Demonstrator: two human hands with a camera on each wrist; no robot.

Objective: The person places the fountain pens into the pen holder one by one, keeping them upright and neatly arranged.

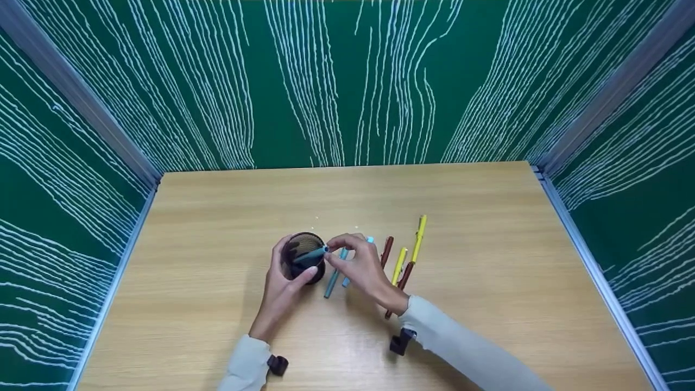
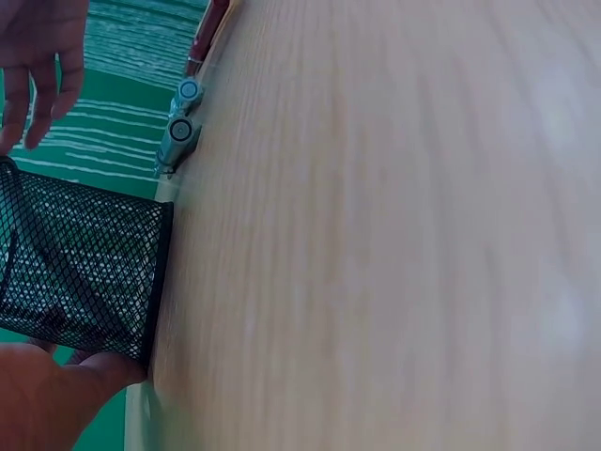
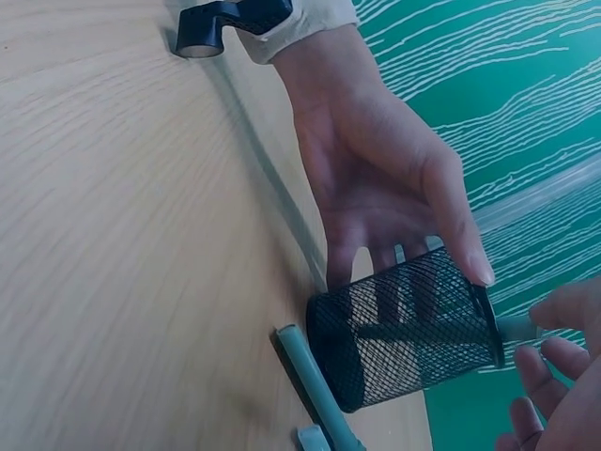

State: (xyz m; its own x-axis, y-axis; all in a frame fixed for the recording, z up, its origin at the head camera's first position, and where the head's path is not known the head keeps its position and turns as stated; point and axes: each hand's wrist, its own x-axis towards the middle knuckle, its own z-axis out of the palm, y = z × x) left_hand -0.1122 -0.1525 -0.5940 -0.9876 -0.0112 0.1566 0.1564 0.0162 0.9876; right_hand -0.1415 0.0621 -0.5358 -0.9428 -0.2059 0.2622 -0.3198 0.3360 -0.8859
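Observation:
My left hand [image 1: 282,282] grips a black mesh pen cup [image 1: 293,244], fingers around its far side and thumb over the near rim. A teal pen [image 1: 310,254] slants inside the cup, its upper end jutting past the rim. That end is pinched between the thumb and fingertips of my right hand [image 1: 364,266]. Through the mesh in the right wrist view, the pen's shaft [image 3: 432,333] shows along the cup's length. Beside the cup lie another teal pen [image 1: 332,282] and a light blue pen [image 1: 346,282], partly under the right hand.
To the right of my right hand, yellow pens [image 1: 418,239] and brown pens [image 1: 386,251] lie on the wooden table [image 1: 217,217]. Green panels [image 1: 347,81] with white wavy lines stand at the back and both sides. Small white specks dot the wood beyond the cup.

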